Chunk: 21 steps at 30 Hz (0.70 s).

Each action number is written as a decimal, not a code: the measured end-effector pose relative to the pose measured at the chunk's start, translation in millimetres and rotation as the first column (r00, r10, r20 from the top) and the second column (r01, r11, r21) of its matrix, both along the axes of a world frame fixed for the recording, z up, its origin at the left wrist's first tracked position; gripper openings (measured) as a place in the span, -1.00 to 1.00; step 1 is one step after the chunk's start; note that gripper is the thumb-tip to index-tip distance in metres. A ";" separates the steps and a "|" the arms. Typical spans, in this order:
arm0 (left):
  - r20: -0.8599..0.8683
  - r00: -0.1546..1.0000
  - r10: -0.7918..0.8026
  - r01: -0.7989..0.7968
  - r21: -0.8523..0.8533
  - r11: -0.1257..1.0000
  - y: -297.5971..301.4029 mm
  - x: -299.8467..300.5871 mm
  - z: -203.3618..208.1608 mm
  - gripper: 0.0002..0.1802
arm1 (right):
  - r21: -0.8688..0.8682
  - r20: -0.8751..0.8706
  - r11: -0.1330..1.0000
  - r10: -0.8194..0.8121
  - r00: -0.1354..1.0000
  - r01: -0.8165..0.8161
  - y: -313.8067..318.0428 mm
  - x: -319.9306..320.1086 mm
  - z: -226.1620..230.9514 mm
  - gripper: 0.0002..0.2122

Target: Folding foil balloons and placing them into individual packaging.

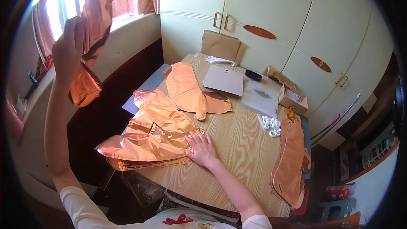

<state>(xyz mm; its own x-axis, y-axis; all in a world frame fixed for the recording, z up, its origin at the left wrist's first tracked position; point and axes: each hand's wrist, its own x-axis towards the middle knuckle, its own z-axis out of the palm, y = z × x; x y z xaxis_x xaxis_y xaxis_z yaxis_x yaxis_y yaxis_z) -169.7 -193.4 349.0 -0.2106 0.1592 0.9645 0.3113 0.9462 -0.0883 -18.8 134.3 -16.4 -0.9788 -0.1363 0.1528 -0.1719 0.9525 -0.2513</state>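
Observation:
My left hand (68, 48) is raised high at the left, gripping a flat copper-coloured foil balloon (91, 42) that hangs down in front of the window. My right hand (201, 147) lies flat with fingers spread on the wooden table (241, 148), its fingertips touching the edge of a pile of copper foil balloons (152, 131). Another flat foil balloon (190, 91) lies beyond the pile. A further stack of foil balloons (292, 161) hangs over the table's right edge.
On the far table lie a beige card sheet (224, 79), a clear plastic bag (260, 95), a small open cardboard box (292, 98), a black object (253, 75) and white plastic clips (271, 125). Folded cardboard (222, 46) leans against cream cupboards (271, 21).

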 end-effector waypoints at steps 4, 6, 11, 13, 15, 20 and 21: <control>0.284 0.814 -0.506 0.471 0.186 0.862 49.9 48.1 10.4 -0.83 | -0.325 -0.206 0.943 0.006 0.979 -0.074 14.7 -6.3 1.1 -0.18; 0.362 0.629 -0.688 0.649 0.242 0.721 67.2 75.3 -6.2 -0.87 | -0.527 -0.292 0.834 0.003 0.956 -0.164 28.8 -8.2 14.4 -0.09; 0.423 0.235 -0.875 0.876 0.299 0.379 88.8 138.5 -30.2 -0.89 | -0.808 -0.390 0.431 0.121 0.913 -0.402 62.1 -4.3 98.8 0.15; 0.421 0.020 -0.907 0.845 0.478 0.240 93.3 147.9 -36.7 -0.87 | -0.836 -0.407 0.304 0.213 0.888 -0.456 70.4 1.4 126.3 0.24; 0.383 -0.146 -0.912 0.781 0.610 0.132 100.8 149.0 -42.8 -0.86 | -0.779 -0.425 0.369 0.285 0.859 -0.507 71.7 8.6 135.5 0.28; 0.120 -0.330 -0.936 0.503 0.862 -0.067 128.5 123.7 -58.0 -0.87 | -0.838 -0.248 0.408 0.305 0.920 -0.361 88.1 31.0 123.1 0.36; 0.058 -0.320 -0.946 0.423 0.902 -0.088 136.6 118.8 -61.5 -0.86 | -0.858 -0.282 0.364 0.253 0.925 -0.361 92.2 33.4 114.3 0.28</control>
